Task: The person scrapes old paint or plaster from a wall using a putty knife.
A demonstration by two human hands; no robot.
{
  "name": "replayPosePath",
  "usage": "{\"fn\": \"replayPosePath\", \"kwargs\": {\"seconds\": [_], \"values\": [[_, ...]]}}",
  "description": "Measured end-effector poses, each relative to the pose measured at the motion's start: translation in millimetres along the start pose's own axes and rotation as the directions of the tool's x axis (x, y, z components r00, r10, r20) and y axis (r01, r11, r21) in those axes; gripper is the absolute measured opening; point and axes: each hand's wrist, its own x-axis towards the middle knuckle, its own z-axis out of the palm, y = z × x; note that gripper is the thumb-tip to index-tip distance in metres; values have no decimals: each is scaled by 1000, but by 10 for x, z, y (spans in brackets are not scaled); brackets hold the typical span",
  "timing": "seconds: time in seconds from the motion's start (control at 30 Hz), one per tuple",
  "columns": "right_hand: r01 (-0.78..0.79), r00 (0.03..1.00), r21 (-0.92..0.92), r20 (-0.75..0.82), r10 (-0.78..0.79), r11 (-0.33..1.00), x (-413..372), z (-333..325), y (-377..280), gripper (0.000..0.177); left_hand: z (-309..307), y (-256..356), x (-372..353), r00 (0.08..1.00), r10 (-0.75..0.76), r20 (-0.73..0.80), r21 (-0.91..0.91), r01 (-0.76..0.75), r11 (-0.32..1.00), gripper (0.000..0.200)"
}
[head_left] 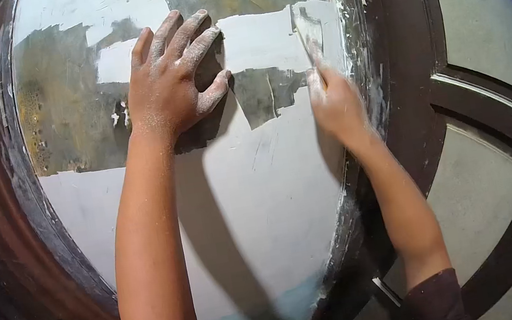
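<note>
My left hand (174, 76), dusted with white powder, lies against the wall panel (261, 192) with its fingers spread and nothing in it. To its right, my right hand (336, 100) is wrapped round the handle of a scraper (309, 31). The scraper's blade points up and touches the white band near the panel's right edge. Grey-brown bare patches (64, 116) show between white coated areas, around and above my left hand.
A dark frame edge (356, 26), speckled with white, runs down the panel's right side. Beyond it stands a dark door (410, 64) with pale inset panels (481, 27). Reddish-brown folds (23, 241) are at the left.
</note>
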Motion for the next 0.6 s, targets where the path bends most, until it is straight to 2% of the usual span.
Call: {"fn": "replayPosePath", "kwargs": {"seconds": [0.07, 0.1, 0.17, 0.2, 0.23, 0.3, 0.33, 0.37, 0.47, 0.5, 0.57, 0.6], "values": [[-131, 978, -24, 160, 133, 991, -336, -59, -162, 62, -12, 19, -4, 1000, -4, 2, 7, 4, 1000, 57], [-125, 979, -23, 160, 127, 992, -384, -48, -148, 62, -13, 27, -5, 1000, -5, 3, 4, 5, 1000, 57], [35, 998, -26, 45, -34, 999, -388, 3, -52, 55, -12, 8, 6, 1000, -1, -4, 2, 1, 1000, 57], [37, 999, -10, -4, -37, 999, -228, 15, 10, 37, -24, 7, 8, 1000, 2, 4, 6, -2, 1000, 58], [31, 999, -8, -4, -31, 999, -49, -6, 12, 37, -30, 10, 16, 1000, 2, 10, 8, -2, 1000, 58], [-63, 996, -35, 62, 65, 997, 249, -163, -83, 53, -15, 15, 11, 1000, -3, 11, 13, 3, 1000, 59], [-126, 980, -71, 148, 135, 989, 284, -237, -167, 53, -11, 9, 4, 1000, -7, 12, 20, 7, 1000, 59], [-34, 998, 13, 53, 33, 999, 222, -105, -41, 53, -9, -3, -1, 1000, 0, -1, 1, 0, 1000, 58], [-156, 973, -38, 166, 160, 987, -209, -35, -154, 53, -26, 4, 0, 1000, -9, 9, 5, 9, 1000, 57], [-150, 974, -41, 165, 155, 988, -180, -33, -147, 53, -27, 8, 1, 1000, -14, 16, 10, 14, 1000, 57], [-21, 1000, 28, 17, 20, 999, -61, -22, -85, 48, -37, 3, 15, 1000, -12, 23, 8, 12, 1000, 55], [53, 996, -22, -64, -55, 998, 98, -41, -17, 46, -37, 6, 18, 1000, -9, 18, 9, 9, 1000, 55]]}}
